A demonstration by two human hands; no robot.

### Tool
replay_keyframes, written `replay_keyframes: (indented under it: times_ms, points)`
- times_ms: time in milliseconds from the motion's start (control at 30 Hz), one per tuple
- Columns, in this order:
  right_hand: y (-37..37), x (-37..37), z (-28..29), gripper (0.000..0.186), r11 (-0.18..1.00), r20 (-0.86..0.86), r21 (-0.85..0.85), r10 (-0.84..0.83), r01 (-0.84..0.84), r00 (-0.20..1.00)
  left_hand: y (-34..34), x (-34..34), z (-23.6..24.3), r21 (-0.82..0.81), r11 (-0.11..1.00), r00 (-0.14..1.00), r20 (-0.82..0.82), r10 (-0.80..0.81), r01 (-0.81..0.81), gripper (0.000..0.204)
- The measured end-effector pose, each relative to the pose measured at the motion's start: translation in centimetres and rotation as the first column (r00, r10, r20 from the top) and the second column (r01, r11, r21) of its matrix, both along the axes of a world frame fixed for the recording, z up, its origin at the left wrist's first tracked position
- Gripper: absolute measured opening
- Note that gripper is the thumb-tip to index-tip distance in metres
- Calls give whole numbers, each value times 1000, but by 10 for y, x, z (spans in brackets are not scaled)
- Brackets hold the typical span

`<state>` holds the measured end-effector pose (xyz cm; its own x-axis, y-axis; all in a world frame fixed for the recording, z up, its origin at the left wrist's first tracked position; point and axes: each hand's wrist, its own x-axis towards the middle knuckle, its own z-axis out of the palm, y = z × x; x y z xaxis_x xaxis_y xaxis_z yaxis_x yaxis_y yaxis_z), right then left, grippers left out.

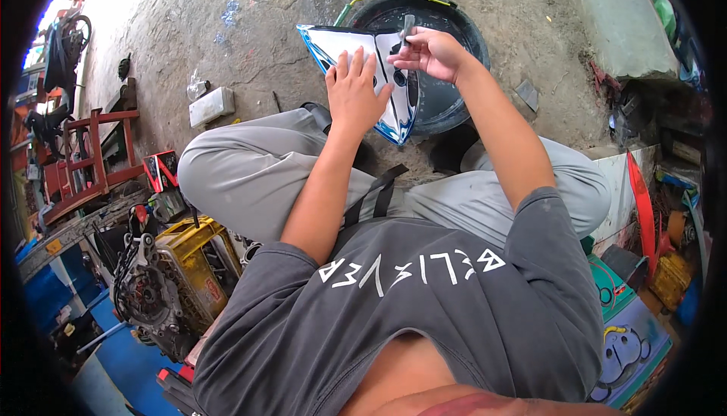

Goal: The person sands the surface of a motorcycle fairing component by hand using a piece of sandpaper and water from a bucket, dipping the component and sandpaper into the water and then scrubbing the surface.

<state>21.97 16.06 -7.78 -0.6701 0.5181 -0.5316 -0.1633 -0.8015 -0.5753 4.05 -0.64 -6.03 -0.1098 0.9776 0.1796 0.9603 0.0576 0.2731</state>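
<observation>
A white, pointed plastic body panel [342, 43] with blue and black edging lies across a black tyre [447, 105] on the concrete ground in front of my knees. My left hand [354, 92] presses flat on the panel, fingers spread. Above the panel's right edge, my right hand [430, 52] pinches a small dark tool [407, 29], perhaps a blade or scraper, held upright at the fingertips. My forearms reach out over my grey trousers.
A white rectangular box [212, 105] lies on the ground to the left. A red metal rack [91, 158] and engine parts [148, 287] with a yellow crate [201, 264] crowd the left side. A concrete block [621, 22] and red panels [642, 196] are on the right.
</observation>
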Motion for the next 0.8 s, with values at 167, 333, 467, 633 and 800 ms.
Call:
replay_keyframes:
  times_ms: [167, 333, 467, 633, 800]
  points:
    - [14, 22, -28, 20, 940, 427, 303, -279, 154, 860, 20, 5, 14, -179, 983, 999, 5, 45, -43, 62]
    - [18, 62, -91, 21, 868, 755, 494, -399, -51, 520, 17, 11, -2, -105, 993, 993, -113, 40, -52, 69]
    - [6, 53, -108, 23, 904, 683, 392, -410, 171, 605, 17, 5, -8, -118, 993, 997, -71, 10, -18, 72]
    - [5, 48, -117, 19, 877, 548, 204, -470, 434, 692, 18, 5, -6, -135, 991, 998, -64, 3, -11, 72]
    - [10, 51, -118, 19, 871, 548, 77, -443, 484, 710, 19, 5, -8, -118, 993, 998, -60, 7, -14, 73]
